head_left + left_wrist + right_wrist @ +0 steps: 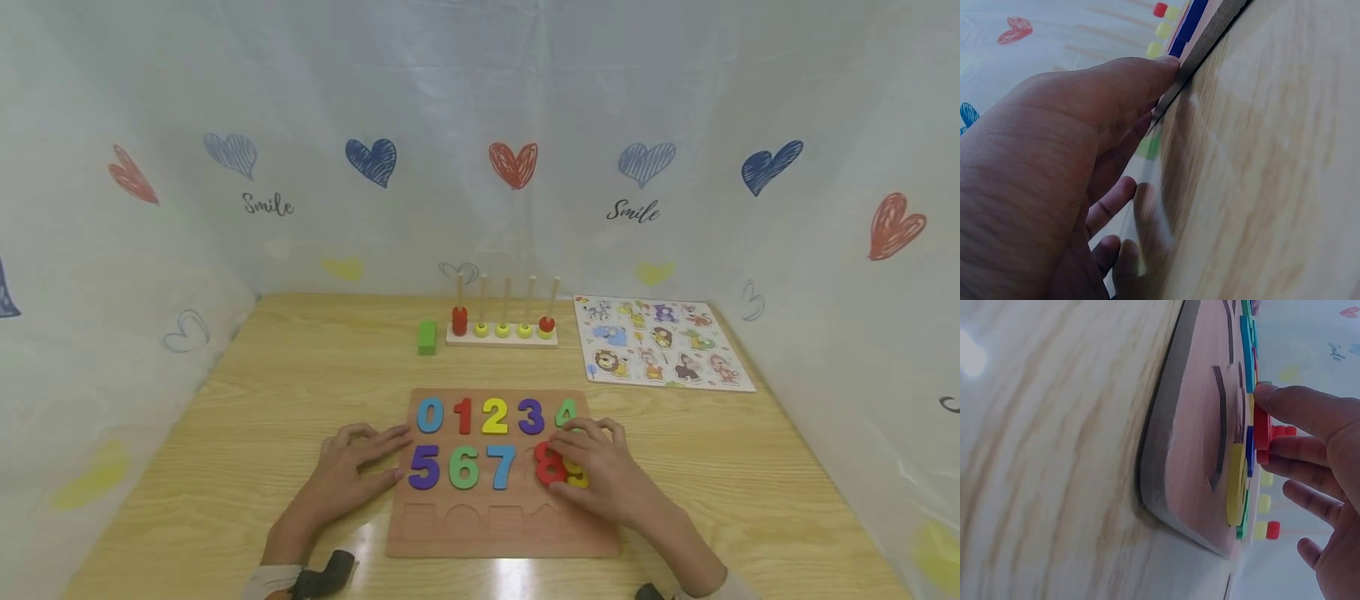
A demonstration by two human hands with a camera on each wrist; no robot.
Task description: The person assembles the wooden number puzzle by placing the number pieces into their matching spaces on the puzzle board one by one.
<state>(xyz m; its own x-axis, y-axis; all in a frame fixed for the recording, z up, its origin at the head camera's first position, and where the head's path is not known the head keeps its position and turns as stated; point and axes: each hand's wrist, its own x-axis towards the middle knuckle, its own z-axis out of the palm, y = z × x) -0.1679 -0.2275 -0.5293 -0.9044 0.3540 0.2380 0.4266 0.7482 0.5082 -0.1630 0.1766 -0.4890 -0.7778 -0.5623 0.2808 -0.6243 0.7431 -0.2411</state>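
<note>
A wooden number board [502, 533] lies on the table. My right hand [603, 471] pinches a red number 8 [550, 463] between thumb and fingers. In the right wrist view this red 8 [1262, 425] stands up above the board's surface, and the yellow 9 [1235, 484] sits beside it. From the head view, my hand partly covers the yellow 9 [577, 477] and the green 4 [567, 412]. My left hand [348, 471] touches the board's left edge with its thumb and fingertips, fingers extended. Nearest to it are the purple 5 [424, 468] and blue 0 [431, 415].
Other numbers, including a blue 7 [501, 467], sit in the board above a row of shape recesses. Behind it stand a green block [427, 338] and a peg stand [487, 340] with red and yellow beads. An animal puzzle [660, 340] lies at the back right.
</note>
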